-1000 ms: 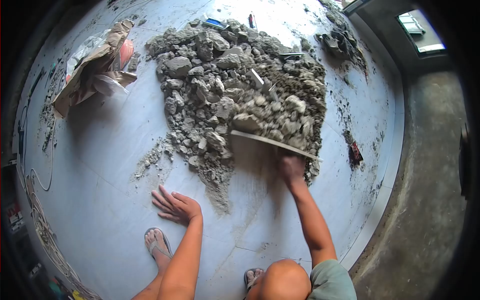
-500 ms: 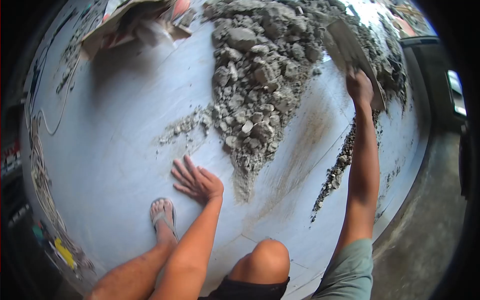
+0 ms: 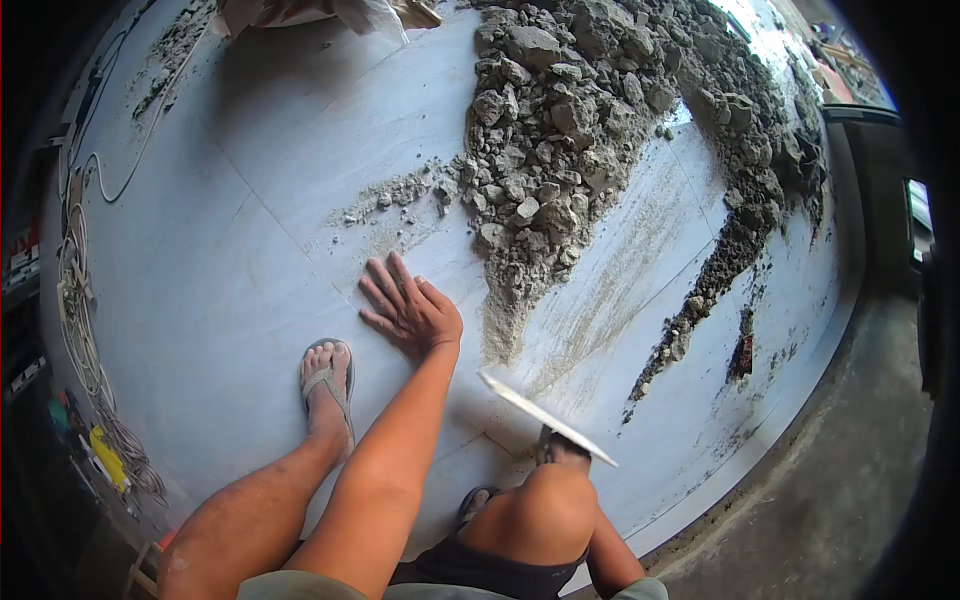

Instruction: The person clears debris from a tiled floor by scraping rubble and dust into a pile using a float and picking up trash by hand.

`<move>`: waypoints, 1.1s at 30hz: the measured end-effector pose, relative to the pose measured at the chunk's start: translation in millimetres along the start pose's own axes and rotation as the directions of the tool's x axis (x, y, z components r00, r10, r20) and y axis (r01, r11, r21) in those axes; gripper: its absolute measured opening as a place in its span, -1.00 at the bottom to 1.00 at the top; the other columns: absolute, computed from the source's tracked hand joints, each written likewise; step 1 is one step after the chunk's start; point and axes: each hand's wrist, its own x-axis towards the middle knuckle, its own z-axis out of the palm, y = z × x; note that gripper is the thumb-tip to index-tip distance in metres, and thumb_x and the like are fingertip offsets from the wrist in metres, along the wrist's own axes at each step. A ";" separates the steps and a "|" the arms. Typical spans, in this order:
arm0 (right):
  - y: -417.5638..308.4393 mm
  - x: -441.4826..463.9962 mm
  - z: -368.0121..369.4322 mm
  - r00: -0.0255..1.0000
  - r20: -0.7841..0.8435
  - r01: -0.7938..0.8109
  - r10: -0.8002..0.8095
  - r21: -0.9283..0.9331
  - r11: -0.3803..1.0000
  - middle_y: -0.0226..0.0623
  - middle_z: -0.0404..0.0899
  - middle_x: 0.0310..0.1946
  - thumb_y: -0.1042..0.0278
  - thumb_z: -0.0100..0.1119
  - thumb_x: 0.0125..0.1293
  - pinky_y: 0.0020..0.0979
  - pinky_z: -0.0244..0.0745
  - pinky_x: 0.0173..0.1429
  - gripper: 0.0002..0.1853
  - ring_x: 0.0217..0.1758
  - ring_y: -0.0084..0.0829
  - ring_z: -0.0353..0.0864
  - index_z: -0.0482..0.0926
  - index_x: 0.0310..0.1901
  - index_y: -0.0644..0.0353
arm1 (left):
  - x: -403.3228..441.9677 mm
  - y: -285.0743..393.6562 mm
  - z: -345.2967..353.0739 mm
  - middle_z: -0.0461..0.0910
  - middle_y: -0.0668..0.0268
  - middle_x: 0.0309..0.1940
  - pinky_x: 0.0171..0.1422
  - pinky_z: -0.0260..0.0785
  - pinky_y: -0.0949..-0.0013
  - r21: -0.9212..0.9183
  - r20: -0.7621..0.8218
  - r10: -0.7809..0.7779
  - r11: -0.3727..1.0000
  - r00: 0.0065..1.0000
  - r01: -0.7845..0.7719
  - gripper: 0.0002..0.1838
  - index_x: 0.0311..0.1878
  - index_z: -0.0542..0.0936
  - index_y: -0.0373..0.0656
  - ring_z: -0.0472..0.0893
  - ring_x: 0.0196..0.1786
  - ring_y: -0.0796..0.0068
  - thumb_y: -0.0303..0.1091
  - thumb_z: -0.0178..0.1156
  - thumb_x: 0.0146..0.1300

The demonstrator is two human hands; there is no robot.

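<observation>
My left hand (image 3: pixel 408 308) rests flat on the pale tiled floor (image 3: pixel 270 290), fingers spread and nothing in it. My right hand (image 3: pixel 568 453) is closed on the handle of a flat board-like tool (image 3: pixel 548 417), seen nearly edge-on. Part of that hand is hidden behind my right knee. Ahead lies a large heap of grey rubble (image 3: pixel 560 130), narrowing to a dusty tip between my hands. A thinner strip of darker rubble (image 3: pixel 710 280) runs down on the right. Between the two, the tiles carry dusty streaks.
A brown paper bag (image 3: pixel 300 12) is at the top left. Coiled cable (image 3: pixel 78 300) lies along the left edge, near a yellow object (image 3: pixel 108 458). My sandalled left foot (image 3: pixel 326 385) stands on the tiles. A small red item (image 3: pixel 744 355) lies at the right, beside a grey concrete strip (image 3: pixel 790 500).
My right hand has pulled the tool back from the heap to beside my knee. My left hand stays flat on the floor. The view has shifted, with the bag now mostly out of frame.
</observation>
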 end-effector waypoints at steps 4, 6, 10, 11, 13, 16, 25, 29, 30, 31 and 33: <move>5.1 -7.3 38.8 0.966 0.020 0.251 -0.258 -0.316 0.915 0.10 0.58 0.05 0.21 0.14 0.23 0.04 0.47 0.15 -0.51 0.08 0.05 0.57 0.53 0.19 0.19 | 5.6 -10.3 -2.9 0.09 0.21 0.59 0.60 -0.38 -0.27 -0.129 -0.034 0.019 0.991 0.999 -0.023 -0.41 0.55 0.23 -0.01 -0.01 0.63 0.09 -0.21 -0.16 0.47; -1.7 20.5 38.3 0.937 0.045 0.340 -0.345 -0.332 0.880 0.15 0.56 0.07 0.25 0.12 0.21 0.05 0.45 0.17 -0.48 0.11 0.09 0.55 0.51 0.22 0.22 | 14.9 -23.7 -2.8 0.31 0.16 0.49 0.60 -0.28 -0.20 -0.325 -0.113 0.033 0.943 0.993 -0.068 -0.43 0.53 0.23 -0.11 0.21 0.55 0.10 -0.24 -0.19 0.48; -38.0 117.6 15.7 0.873 -0.134 0.394 -0.469 -0.375 0.839 0.20 0.52 0.15 0.34 0.05 0.20 0.05 0.40 0.27 -0.43 0.16 0.09 0.55 0.47 0.29 0.25 | 80.5 -84.8 -13.3 0.38 -0.08 0.39 0.54 0.08 0.08 -0.515 -0.347 0.064 0.821 0.936 -0.247 -0.50 0.44 0.32 -0.28 0.34 0.44 -0.05 -0.42 -0.12 0.47; -48.2 148.9 6.7 0.843 -0.192 0.419 -0.502 -0.350 0.838 0.20 0.54 0.09 0.32 0.01 0.24 0.05 0.43 0.21 -0.50 0.10 0.10 0.57 0.49 0.23 0.23 | 97.6 -100.7 -14.5 0.38 -0.02 0.40 0.54 0.04 0.00 -0.423 -0.387 0.025 0.884 0.922 -0.201 -0.50 0.45 0.33 -0.19 0.33 0.44 -0.07 -0.40 -0.09 0.47; -74.0 210.6 -23.1 0.823 -0.262 0.438 -0.504 -0.274 0.856 0.19 0.59 -0.03 0.29 -0.08 0.33 0.05 0.50 0.08 -0.63 -0.03 0.11 0.61 0.53 0.09 0.20 | 119.7 -131.1 -14.0 0.32 0.16 0.47 0.59 -0.10 -0.08 -0.324 -0.336 -0.080 0.946 0.939 -0.036 -0.49 0.47 0.29 -0.12 0.24 0.52 0.06 -0.36 -0.11 0.48; -94.3 297.8 -73.4 0.807 -0.321 0.394 -0.495 -0.330 0.858 0.13 0.63 -0.22 0.29 -0.11 0.37 0.07 0.54 -0.09 -0.74 -0.20 0.11 0.64 0.59 -0.13 0.16 | 136.8 -150.3 -3.2 0.43 0.21 0.39 0.55 -0.02 -0.07 -0.215 -0.389 -0.143 0.975 0.910 0.061 -0.52 0.42 0.36 -0.12 0.31 0.48 0.09 -0.37 -0.06 0.45; -182.2 296.2 -158.3 0.710 -0.597 0.252 -0.374 -0.281 0.926 0.28 0.60 -0.37 0.08 -0.04 0.50 0.15 0.50 -0.19 -0.61 -0.28 0.26 0.63 0.50 -0.15 0.33 | 142.0 -136.1 -12.6 0.33 0.29 0.47 0.55 -0.14 -0.24 -0.089 -0.360 -0.209 0.978 0.909 0.190 -0.54 0.42 0.38 0.03 0.18 0.56 0.14 -0.32 -0.07 0.47; -181.2 222.2 -81.7 0.662 -0.437 0.511 -0.609 -0.331 0.793 0.02 0.57 -0.51 0.43 0.18 0.32 -0.04 0.45 -0.45 -0.92 -0.56 0.05 0.55 0.50 -0.27 0.23 | 147.2 -128.1 -20.6 0.13 0.27 0.58 0.60 -0.30 -0.25 -0.021 -0.246 -0.260 0.964 0.934 0.263 -0.47 0.50 0.29 0.04 0.03 0.63 0.15 -0.28 -0.08 0.47; -176.2 208.1 -58.6 0.594 -0.345 0.663 -0.727 -0.303 0.685 0.02 0.56 -0.54 0.37 0.15 0.35 -0.02 0.44 -0.46 -0.86 -0.57 0.05 0.54 0.47 -0.20 0.26 | 147.2 -125.9 -23.6 0.11 0.27 0.59 0.61 -0.32 -0.25 -0.004 -0.227 -0.257 0.965 0.939 0.263 -0.45 0.51 0.27 0.03 0.02 0.64 0.15 -0.26 -0.08 0.46; -185.2 187.3 -41.9 0.826 -0.156 0.511 -0.542 -0.202 0.836 0.01 0.56 -0.57 0.28 0.11 0.39 0.03 0.46 -0.44 -0.78 -0.56 0.08 0.56 0.43 -0.10 0.25 | 148.1 -125.0 -26.8 0.08 0.26 0.60 0.61 -0.33 -0.25 0.010 -0.210 -0.251 0.966 0.945 0.259 -0.44 0.52 0.26 0.03 0.00 0.64 0.16 -0.25 -0.08 0.45; -226.1 165.7 -38.0 0.865 0.084 0.502 -0.495 -0.143 0.853 0.05 0.60 -0.56 0.20 0.08 0.42 0.08 0.50 -0.41 -0.74 -0.52 0.11 0.63 0.40 -0.07 0.23 | 150.8 -121.0 -34.1 0.07 0.26 0.60 0.62 -0.34 -0.24 0.041 -0.173 -0.252 0.964 0.952 0.262 -0.43 0.52 0.25 0.01 -0.01 0.64 0.17 -0.23 -0.09 0.45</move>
